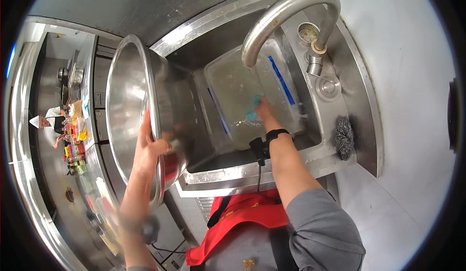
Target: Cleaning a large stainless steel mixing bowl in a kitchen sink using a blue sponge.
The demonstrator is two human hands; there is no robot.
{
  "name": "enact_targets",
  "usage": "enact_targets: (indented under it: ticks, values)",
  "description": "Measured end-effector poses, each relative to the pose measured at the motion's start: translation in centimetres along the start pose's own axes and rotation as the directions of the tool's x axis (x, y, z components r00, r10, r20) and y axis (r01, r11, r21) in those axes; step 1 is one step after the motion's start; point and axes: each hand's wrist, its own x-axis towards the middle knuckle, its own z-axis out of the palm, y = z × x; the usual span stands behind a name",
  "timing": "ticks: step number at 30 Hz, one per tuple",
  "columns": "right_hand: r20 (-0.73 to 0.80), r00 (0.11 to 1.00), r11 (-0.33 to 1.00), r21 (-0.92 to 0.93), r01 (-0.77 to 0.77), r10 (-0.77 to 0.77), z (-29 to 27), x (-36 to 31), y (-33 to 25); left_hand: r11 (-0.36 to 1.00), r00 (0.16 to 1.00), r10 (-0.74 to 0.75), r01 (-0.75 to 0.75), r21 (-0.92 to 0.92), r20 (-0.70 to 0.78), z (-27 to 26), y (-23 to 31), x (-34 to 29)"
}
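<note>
My left hand grips the rim of a large steel mixing bowl, which is tilted on its side at the sink's left edge. Its thumb shows on the outer wall and the fingers reach along the inside. My right hand is down in a clear plastic tub of cloudy water, closed on a teal cloth; the cloth's lower part is blurred in the water. The tub, with blue strips on two sides, stands in the steel sink. Some foam floats beside the cloth.
A curved steel faucet arches over the tub. On the right ledge are a small metal cup, a round drain strainer and a dark grey scouring pad. Far left, another person stands behind a counter with bottles and pans.
</note>
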Motion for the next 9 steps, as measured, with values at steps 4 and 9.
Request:
enact_targets:
  ticks: [4, 9]
  values:
    - [0.611, 0.790, 0.915, 0.347, -0.208, -0.052, 0.8, -4.5, -5.1, 0.991, 0.996, -0.036, 0.025, -0.135, -0.081, -0.3, 0.7, 2.6]
    - [0.350, 0.659, 0.659, 0.691, 0.299, -0.666, 2.9, -16.1, -10.5, 0.984, 0.985, -0.148, 0.138, -0.116, -0.087, -1.8, 1.8, 4.8]
